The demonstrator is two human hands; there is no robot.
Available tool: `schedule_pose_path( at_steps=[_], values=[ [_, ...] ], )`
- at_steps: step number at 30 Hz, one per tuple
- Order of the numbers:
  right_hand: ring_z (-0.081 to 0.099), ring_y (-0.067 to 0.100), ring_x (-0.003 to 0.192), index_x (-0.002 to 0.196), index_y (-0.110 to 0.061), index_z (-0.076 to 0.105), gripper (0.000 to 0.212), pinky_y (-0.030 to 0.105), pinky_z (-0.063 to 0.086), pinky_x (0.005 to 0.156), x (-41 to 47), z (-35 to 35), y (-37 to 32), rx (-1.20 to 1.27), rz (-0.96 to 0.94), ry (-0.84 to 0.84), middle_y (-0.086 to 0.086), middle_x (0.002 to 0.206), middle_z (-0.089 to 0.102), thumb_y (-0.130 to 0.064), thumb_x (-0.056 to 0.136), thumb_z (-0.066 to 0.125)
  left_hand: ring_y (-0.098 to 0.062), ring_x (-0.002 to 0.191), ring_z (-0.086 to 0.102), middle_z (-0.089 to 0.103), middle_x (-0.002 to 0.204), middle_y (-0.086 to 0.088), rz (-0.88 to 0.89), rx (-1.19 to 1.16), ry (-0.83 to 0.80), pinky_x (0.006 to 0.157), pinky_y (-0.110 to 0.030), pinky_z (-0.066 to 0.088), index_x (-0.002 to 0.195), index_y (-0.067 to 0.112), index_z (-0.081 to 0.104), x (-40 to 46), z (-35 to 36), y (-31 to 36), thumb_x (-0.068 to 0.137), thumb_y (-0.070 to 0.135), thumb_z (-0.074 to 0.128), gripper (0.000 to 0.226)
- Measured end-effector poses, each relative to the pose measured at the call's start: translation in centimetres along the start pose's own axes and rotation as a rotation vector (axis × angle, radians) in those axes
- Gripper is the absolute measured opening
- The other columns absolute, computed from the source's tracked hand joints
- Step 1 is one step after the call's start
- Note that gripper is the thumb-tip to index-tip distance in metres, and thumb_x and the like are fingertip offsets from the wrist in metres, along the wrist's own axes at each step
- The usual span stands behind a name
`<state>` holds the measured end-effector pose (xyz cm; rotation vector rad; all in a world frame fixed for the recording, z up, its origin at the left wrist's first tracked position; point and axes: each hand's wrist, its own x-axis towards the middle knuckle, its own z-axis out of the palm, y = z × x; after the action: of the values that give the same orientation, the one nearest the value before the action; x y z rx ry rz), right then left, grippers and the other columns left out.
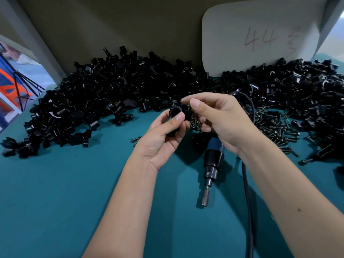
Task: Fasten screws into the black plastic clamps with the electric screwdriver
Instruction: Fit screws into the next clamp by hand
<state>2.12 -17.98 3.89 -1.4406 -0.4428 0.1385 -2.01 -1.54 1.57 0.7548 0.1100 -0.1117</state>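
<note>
Teal felt-like worktop (55,192) fills the lower view, matte, w/ soft shadows under both forearms. Beige back wall behind it; grey upright post at far L, and past that a bright gap w/ blue & orange frames, blurred. White rounded card (260,34) leans on the wall at upper R, "44" handwritten on it plus a scrawl I can't read.

Big heap of black plastic clamps (104,94) runs along the back edge from L to centre; second heap (297,86) spreads to the R edge. Loose screws (275,127) scattered on the felt betw. the R heap and the hands; a stray pair (135,140) lies just L of the left wrist.

Left hand (160,140) palm up, thumb & fingers curled round one black clamp (176,113), held above the table. Right hand (219,118) meets it from the R, thumb & forefinger pinched at the clamp's top, prob. on a screw, too small & dark to be sure.

Electric screwdriver (212,159) lies flat on the felt under the right hand, blue/black body, metal bit tip toward the camera, not touched by either hand. Its black cable (247,192) loops behind the right hand & runs down off the bottom edge.
</note>
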Motion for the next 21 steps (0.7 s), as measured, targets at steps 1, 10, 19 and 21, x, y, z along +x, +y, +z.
schedule_pose_path(
  at_steps=[1, 10, 19, 21],
  values=[
    [0.041, 0.013, 0.064, 0.095, -0.019, 0.083, 0.016, 0.02, 0.036, 0.048, -0.1, 0.1, 0.0, 0.03, 0.021, -0.005, -0.002, 0.068, 0.054, -0.015, 0.1, 0.068, -0.015, 0.072, 0.071, 0.072, 0.08, -0.004, -0.008, -0.037, -0.004, 0.063, -0.014, 0.056, 0.072, 0.014, 0.081, -0.1, 0.2, -0.1, 0.074, 0.002, 0.075, 0.014],
    [0.044, 0.007, 0.047, 0.071, -0.013, 0.054, 0.033, 0.016, 0.04, 0.042, -0.1, 1.1, 0.0, 0.139, 0.039, 0.084, -0.005, 0.055, 0.047, -0.001, 0.088, 0.079, -0.019, 0.073, 0.065, 0.069, 0.097, -0.011, -0.011, 0.032, -0.09, 0.062, -0.021, 0.051, 0.105, 0.004, 0.068, -0.3, 1.3, -0.6, 0.082, 0.007, 0.072, 0.023],
    [0.05, 0.011, 0.066, 0.113, -0.01, 0.076, 0.017, 0.024, 0.043, 0.054, -0.5, 1.6, 0.2, -0.001, 0.024, -0.056, 0.0, 0.075, 0.056, -0.015, 0.105, 0.061, -0.008, 0.056, 0.038, 0.063, 0.08, -0.008, -0.01, 0.13, 0.047, 0.037, -0.013, 0.025, 0.106, 0.012, 0.058, 0.1, 0.9, -0.1, 0.101, 0.025, 0.055, 0.014],
    [0.05, 0.012, 0.065, 0.106, -0.012, 0.08, 0.017, 0.022, 0.041, 0.051, -0.5, 1.8, 0.3, -0.026, -0.002, -0.022, 0.007, 0.077, 0.058, -0.007, 0.101, 0.065, -0.007, 0.054, 0.037, 0.061, 0.078, -0.007, -0.006, 0.145, 0.046, 0.037, -0.013, 0.024, 0.113, 0.014, 0.054, 0.1, 0.7, -0.1, 0.103, 0.025, 0.051, 0.015]
  ],
)
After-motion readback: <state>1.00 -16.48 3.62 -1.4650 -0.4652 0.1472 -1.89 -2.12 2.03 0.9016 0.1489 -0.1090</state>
